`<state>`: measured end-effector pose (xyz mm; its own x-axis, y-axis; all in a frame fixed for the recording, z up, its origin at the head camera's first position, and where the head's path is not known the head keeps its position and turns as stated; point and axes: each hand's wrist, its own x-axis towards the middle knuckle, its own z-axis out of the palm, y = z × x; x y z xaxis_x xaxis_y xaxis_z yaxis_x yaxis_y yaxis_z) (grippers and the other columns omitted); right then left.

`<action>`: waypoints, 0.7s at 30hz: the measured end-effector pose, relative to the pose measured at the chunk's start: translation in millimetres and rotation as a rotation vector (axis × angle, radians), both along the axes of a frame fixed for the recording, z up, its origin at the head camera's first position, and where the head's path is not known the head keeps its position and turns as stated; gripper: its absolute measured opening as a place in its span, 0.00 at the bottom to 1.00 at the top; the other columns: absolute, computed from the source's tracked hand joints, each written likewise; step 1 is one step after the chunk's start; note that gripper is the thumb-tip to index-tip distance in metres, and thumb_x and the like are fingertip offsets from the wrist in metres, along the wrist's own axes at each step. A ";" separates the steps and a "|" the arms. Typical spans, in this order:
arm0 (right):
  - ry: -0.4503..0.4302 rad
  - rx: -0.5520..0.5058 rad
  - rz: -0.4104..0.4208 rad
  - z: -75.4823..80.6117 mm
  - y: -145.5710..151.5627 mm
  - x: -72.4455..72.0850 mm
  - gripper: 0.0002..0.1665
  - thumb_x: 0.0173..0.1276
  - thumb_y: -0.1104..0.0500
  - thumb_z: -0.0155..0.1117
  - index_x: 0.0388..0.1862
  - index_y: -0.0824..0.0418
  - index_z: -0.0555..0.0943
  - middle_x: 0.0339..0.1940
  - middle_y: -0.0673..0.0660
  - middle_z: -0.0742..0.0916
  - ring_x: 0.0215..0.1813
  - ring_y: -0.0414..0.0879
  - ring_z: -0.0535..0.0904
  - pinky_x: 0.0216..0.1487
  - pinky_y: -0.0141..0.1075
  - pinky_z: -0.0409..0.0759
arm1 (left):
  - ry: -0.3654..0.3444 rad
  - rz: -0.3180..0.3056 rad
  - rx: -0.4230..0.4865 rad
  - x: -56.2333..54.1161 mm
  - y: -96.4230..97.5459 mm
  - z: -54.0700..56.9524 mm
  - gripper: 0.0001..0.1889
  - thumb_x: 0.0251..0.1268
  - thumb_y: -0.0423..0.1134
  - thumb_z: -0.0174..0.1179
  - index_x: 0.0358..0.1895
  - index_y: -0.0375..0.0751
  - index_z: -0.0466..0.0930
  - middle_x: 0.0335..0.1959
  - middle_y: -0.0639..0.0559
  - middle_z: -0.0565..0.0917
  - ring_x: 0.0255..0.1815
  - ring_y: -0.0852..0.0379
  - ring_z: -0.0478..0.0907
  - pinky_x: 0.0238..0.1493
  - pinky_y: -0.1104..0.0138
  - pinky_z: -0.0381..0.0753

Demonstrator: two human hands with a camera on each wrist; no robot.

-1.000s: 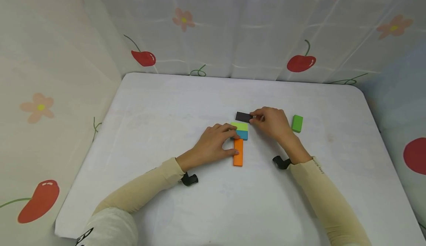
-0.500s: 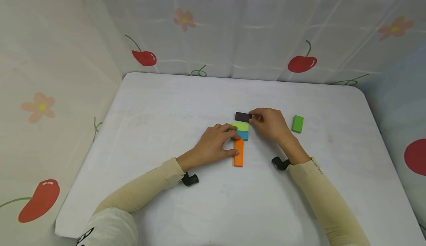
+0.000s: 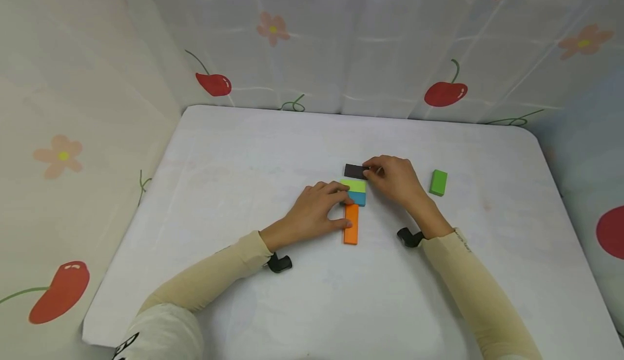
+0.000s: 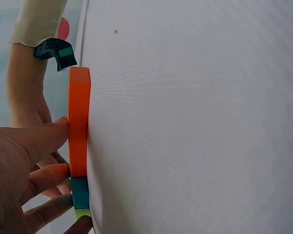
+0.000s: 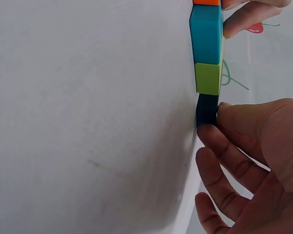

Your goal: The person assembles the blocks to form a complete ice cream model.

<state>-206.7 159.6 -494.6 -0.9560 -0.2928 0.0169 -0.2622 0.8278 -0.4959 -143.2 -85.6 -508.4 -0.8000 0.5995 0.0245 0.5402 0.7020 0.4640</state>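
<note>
An orange block point(image 3: 351, 234) lies lengthwise on the white table, its far end against a blue block point(image 3: 359, 198). Beyond the blue one is a lime block point(image 3: 357, 185), side by side with it. My left hand point(image 3: 312, 209) rests on this row from the left: the thumb touches the orange block, and the fingertips touch the blue and lime ones. Just past the lime block lies a black block point(image 3: 353, 171), whose right end my right hand point(image 3: 397, 180) pinches between thumb and index finger. In the right wrist view its other fingers point(image 5: 219, 183) are spread and loosely bent.
A green block point(image 3: 438, 183) stands apart, to the right of my right hand. The white table point(image 3: 244, 149) reaches back to a curtain point(image 3: 380, 46) printed with cherries and flowers. Small black wrist devices point(image 3: 279, 263) sit under both wrists.
The view has shifted slightly. My right hand and the black block have edged a little left relative to the lime block; the left hand keeps its place on the row.
</note>
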 end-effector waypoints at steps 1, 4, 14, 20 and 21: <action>0.000 0.000 0.000 -0.6 -0.1 -0.5 0.16 0.79 0.56 0.68 0.60 0.59 0.89 0.46 0.60 0.93 0.48 0.56 0.86 0.57 0.53 0.81 | -0.001 0.000 0.001 0.0 0.0 -0.2 0.22 0.68 0.62 0.72 0.59 0.61 0.86 0.74 0.57 0.79 0.70 0.49 0.76 0.65 0.51 0.76; -0.001 -0.002 0.007 -1.8 0.2 -1.7 0.16 0.79 0.55 0.68 0.60 0.58 0.89 0.47 0.60 0.93 0.48 0.55 0.86 0.57 0.53 0.81 | -0.001 -0.001 0.004 0.1 0.1 -0.5 0.22 0.68 0.62 0.72 0.59 0.61 0.86 0.73 0.57 0.79 0.70 0.49 0.77 0.65 0.51 0.76; -0.005 -0.025 0.021 -3.1 0.0 0.0 0.14 0.79 0.55 0.68 0.59 0.57 0.90 0.46 0.59 0.93 0.48 0.55 0.86 0.56 0.52 0.83 | 0.005 0.000 0.002 0.1 0.3 -0.3 0.21 0.68 0.63 0.72 0.59 0.62 0.86 0.73 0.57 0.79 0.69 0.50 0.77 0.65 0.51 0.76; 0.002 -0.026 0.032 -2.9 -1.2 2.1 0.14 0.79 0.55 0.69 0.58 0.57 0.90 0.45 0.59 0.93 0.47 0.55 0.87 0.55 0.52 0.83 | -0.003 0.007 -0.002 0.6 0.5 0.7 0.22 0.68 0.63 0.72 0.60 0.61 0.86 0.74 0.57 0.79 0.69 0.50 0.77 0.65 0.51 0.76; 0.002 -0.027 0.032 -2.7 -1.3 2.4 0.14 0.79 0.55 0.69 0.58 0.58 0.90 0.45 0.59 0.93 0.47 0.55 0.87 0.55 0.52 0.83 | -0.004 0.008 -0.004 0.6 0.6 0.8 0.22 0.68 0.63 0.72 0.60 0.62 0.86 0.74 0.57 0.79 0.70 0.50 0.76 0.65 0.51 0.76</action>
<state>-204.3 158.4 -497.3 -0.9461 -0.3228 0.0271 -0.2896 0.8055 -0.5171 -142.5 -85.0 -507.6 -0.8050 0.5930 0.0188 0.5327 0.7084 0.4630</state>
